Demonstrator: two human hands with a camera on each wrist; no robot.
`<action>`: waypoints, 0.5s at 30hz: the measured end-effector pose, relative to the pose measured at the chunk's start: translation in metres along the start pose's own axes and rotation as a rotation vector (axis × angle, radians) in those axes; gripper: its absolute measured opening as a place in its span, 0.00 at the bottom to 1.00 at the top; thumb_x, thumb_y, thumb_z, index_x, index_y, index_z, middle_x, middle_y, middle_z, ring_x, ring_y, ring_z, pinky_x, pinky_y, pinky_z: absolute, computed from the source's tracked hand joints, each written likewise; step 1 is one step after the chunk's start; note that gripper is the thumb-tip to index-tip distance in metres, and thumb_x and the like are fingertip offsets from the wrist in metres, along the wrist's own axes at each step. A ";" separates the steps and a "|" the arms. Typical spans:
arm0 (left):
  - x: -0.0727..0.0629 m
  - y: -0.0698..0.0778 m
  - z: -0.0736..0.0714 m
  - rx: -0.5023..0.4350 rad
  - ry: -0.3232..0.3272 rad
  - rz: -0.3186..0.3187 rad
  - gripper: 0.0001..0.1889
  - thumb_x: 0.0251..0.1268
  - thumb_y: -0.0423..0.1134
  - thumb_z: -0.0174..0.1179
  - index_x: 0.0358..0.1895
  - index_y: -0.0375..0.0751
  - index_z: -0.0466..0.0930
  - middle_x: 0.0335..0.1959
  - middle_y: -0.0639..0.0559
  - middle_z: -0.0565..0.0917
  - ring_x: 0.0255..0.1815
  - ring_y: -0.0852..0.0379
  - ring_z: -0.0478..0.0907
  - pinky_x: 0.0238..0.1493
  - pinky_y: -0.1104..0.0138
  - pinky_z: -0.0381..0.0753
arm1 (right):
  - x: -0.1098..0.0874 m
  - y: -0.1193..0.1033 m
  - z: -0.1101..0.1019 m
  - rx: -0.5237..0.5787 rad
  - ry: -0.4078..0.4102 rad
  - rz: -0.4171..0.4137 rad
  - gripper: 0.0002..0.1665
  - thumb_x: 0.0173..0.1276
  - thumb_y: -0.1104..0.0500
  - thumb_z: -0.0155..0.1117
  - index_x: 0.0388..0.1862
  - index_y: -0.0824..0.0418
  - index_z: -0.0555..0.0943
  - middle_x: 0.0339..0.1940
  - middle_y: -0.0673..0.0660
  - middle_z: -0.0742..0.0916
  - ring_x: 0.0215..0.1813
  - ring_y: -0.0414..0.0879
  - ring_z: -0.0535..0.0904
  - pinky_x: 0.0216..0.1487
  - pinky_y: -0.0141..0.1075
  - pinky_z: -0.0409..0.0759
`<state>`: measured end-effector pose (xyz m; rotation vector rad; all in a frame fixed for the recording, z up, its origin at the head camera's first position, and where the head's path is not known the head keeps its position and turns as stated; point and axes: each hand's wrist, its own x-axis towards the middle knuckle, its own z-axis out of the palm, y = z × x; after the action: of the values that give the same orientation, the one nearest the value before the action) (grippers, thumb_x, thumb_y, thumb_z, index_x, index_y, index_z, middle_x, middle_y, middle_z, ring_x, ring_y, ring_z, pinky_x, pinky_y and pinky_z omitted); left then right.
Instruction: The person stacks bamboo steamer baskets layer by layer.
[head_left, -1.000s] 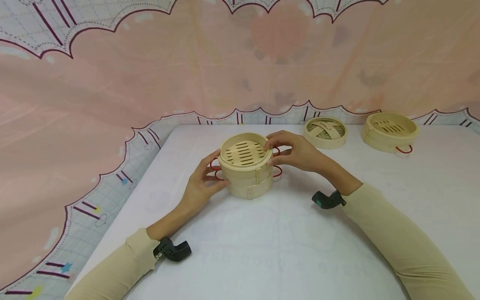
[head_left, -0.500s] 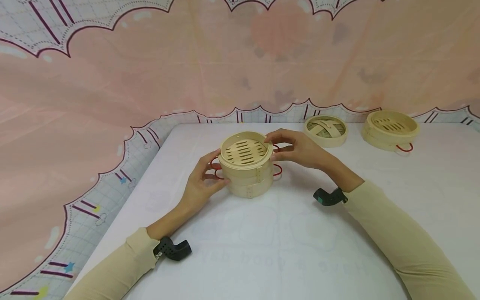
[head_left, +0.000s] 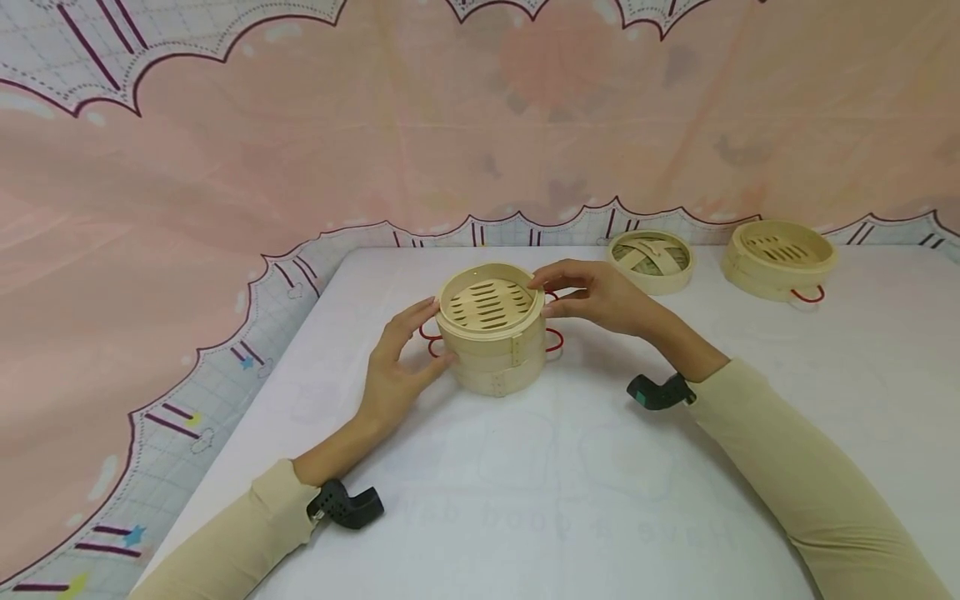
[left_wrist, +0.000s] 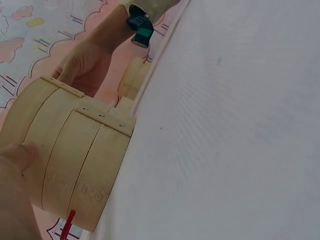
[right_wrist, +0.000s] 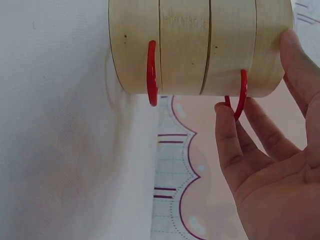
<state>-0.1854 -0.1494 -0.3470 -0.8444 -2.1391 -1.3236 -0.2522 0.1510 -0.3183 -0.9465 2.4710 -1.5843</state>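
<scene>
Left hand: (head_left: 387, 382) is bracing the left side of the stack with extended, widely spread fingers; its thumb is touching the near-left wall and its fingertips are meeting the left edge of the top rim (a steadying contact, by the look of it, rather than a closed hold).
Upper basket: (head_left: 476, 350) is sitting, slotted base visible, on the lower basket (head_left: 477, 381); the pair is standing upright near the middle of the white table (head_left: 480, 500), between the hands.
Right hand: (head_left: 606, 298) is bending its fingers at the right side; one digit is touching the top rim, others are lying beside the upper right handle (right_wrist: 244, 90). Whether they are pinching firmly or only touching, the views are not showing clearly.
Woven lid: (head_left: 652, 257) is lying on the far side, just beyond the right hand.
Third basket: (head_left: 763, 279) is standing at far right, apart from the lid.
Fault risk: uneven pressure between the two hands could be tipping the upper basket off its seat; a finger catching in a handle could be dragging it sideways; a one-sided push could be sliding the whole stack.
Count: two hands are showing, with three baskets (two stacked, one apart), one lid and five visible red handles (four on the stack, one on the third basket).
</scene>
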 end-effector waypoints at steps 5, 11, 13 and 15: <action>0.001 0.000 0.001 0.002 0.047 0.087 0.30 0.44 0.19 0.70 0.56 0.25 0.74 0.60 0.33 0.73 0.64 0.38 0.66 0.65 0.58 0.62 | 0.001 -0.001 -0.001 -0.002 0.011 0.008 0.22 0.58 0.64 0.72 0.53 0.57 0.82 0.56 0.53 0.81 0.55 0.47 0.77 0.54 0.44 0.77; 0.001 -0.001 0.001 -0.011 0.041 0.096 0.29 0.44 0.18 0.69 0.56 0.25 0.74 0.60 0.32 0.73 0.63 0.38 0.66 0.65 0.60 0.62 | 0.002 -0.002 0.000 -0.027 0.014 0.026 0.22 0.58 0.61 0.72 0.52 0.56 0.82 0.56 0.51 0.81 0.55 0.46 0.78 0.51 0.42 0.78; 0.001 -0.002 0.001 -0.012 0.036 0.089 0.30 0.45 0.18 0.69 0.57 0.26 0.74 0.61 0.33 0.72 0.64 0.39 0.66 0.65 0.60 0.62 | 0.001 -0.002 -0.001 -0.037 0.016 0.020 0.22 0.57 0.60 0.73 0.52 0.55 0.82 0.55 0.51 0.81 0.55 0.46 0.78 0.51 0.42 0.78; 0.001 -0.003 0.001 -0.012 0.030 0.085 0.30 0.45 0.19 0.69 0.57 0.26 0.74 0.61 0.33 0.72 0.64 0.39 0.65 0.65 0.59 0.62 | 0.001 -0.001 -0.001 -0.041 0.019 0.009 0.21 0.57 0.59 0.73 0.51 0.55 0.83 0.55 0.51 0.81 0.54 0.45 0.78 0.52 0.43 0.78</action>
<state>-0.1886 -0.1490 -0.3487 -0.9046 -2.0507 -1.2992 -0.2526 0.1512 -0.3167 -0.9289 2.5257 -1.5539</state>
